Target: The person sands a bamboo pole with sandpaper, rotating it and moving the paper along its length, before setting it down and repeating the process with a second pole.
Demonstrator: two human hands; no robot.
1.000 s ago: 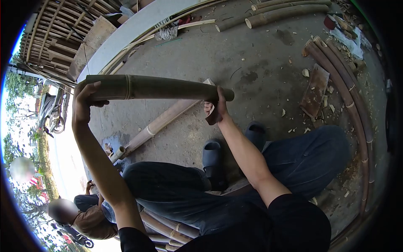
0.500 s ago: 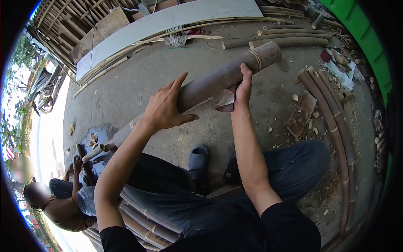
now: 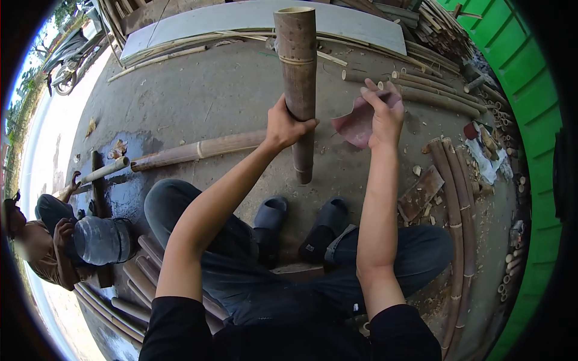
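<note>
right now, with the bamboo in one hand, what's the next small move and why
Probably bring the right hand, with its reddish sheet, in against the bamboo: the left hand has a grip around it, while the sheet is held off to one side, not touching it.

The left grip (image 3: 288, 126) holds a bamboo tube (image 3: 296, 84) upright before the person; to its right, well apart, the right grip (image 3: 387, 119) has a sheet (image 3: 356, 125). Nearer than the tube, 2 sandals (image 3: 271, 213) stand side by side on the floor (image 3: 180, 102). A bamboo pole (image 3: 205, 149) lies from the left to behind the left arm. Farther off, a long board (image 3: 355, 25) stretches across. Right of the sandals, a slab (image 3: 420, 194) lies just beside 3 bamboo poles (image 3: 454, 198); a ribbed wall (image 3: 536, 102) bounds the right. At far left, a co-worker (image 3: 48, 259) sits beside a jug (image 3: 102, 240), with a motorcycle (image 3: 67, 71) beyond.
</note>
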